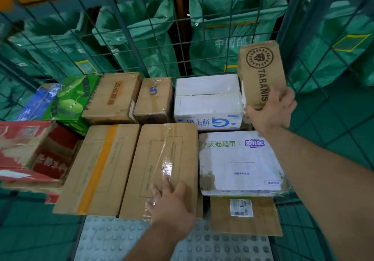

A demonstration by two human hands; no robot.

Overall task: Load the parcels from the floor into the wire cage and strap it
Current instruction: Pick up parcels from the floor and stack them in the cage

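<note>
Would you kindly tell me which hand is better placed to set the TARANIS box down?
Right. The right hand grips the TARANIS box, held upright beside the white box at the far right. The left hand rests flat on a taped brown box nearer the front.

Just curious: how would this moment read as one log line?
stage: loading; right hand: grips brown box on end, back right; left hand: rests open on taped box
</note>
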